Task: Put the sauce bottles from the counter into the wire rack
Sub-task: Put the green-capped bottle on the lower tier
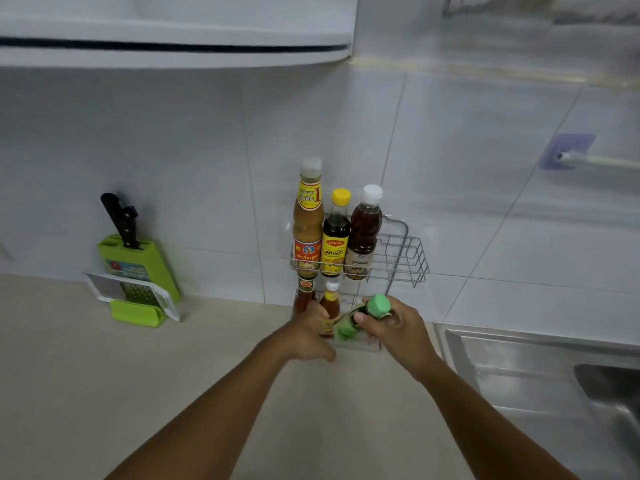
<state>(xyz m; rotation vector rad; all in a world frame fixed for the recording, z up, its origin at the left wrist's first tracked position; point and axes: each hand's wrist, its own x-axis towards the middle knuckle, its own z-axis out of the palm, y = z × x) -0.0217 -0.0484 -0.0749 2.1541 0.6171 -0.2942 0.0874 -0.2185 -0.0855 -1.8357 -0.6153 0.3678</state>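
Note:
A two-tier wire rack (410, 252) stands on the counter against the tiled wall. Its upper tier holds a tall orange-brown sauce bottle (307, 220), a dark bottle with a yellow cap (336, 237) and a brown bottle with a white cap (363, 237). In the lower tier stand a red-labelled bottle (304, 292) and a small amber bottle (330, 303). My left hand (308, 334) is closed around the small amber bottle's base. My right hand (394, 327) grips a green-capped bottle (375, 305) at the lower tier. A second green cap (344, 330) shows between the hands.
A green knife block (138, 265) with a black-handled knife and a grater (138, 296) lean on the wall at the left. A steel sink (554, 375) lies to the right of the rack. A hook with a rod (568, 152) is on the wall. The beige counter (104, 393) spreads in front.

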